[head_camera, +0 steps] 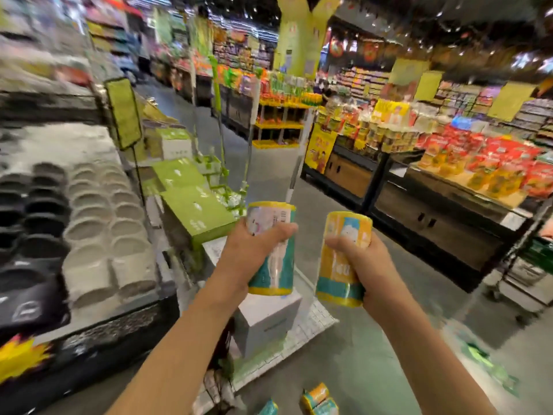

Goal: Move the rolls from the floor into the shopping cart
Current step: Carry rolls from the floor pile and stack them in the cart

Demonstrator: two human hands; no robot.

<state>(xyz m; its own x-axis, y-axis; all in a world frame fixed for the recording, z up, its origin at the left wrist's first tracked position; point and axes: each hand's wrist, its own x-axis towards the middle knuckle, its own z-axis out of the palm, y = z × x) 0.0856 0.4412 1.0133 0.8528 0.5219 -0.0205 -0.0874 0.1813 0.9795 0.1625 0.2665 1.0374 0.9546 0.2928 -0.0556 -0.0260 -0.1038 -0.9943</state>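
Yellow-and-teal rolls fill both hands of a shopper standing in a supermarket aisle. One roll [271, 250] stands upright in the left hand [254, 253], whose fingers curl round its far side while the thumb [281, 230] presses across the near face, about a third of the way down from the top rim. A second roll [344, 259] sits in the right hand [366, 265], leaning slightly with its top toward the left; the thumb [338, 244] lies over its front and the fingers wrap behind, out of sight. Both wrappers dent a little under the grip. The two rolls are held side by side at about the same height, near each other but apart.

Both bare forearms reach forward and up from the lower edge of the view, the left from the lower left, the right from the lower right, wrists roughly level.

More rolls [318, 399] lie on the grey floor [374, 354] at the bottom of the view, below and between the arms. A wire frame [529, 265] at the right edge may be the cart; blur makes it hard to tell. Ahead stand a white box [266, 322] and green cartons [194, 205]. Grey and black slippers [89, 223] line a shelf to the left, and packaged goods [478, 163] crowd displays on the right.
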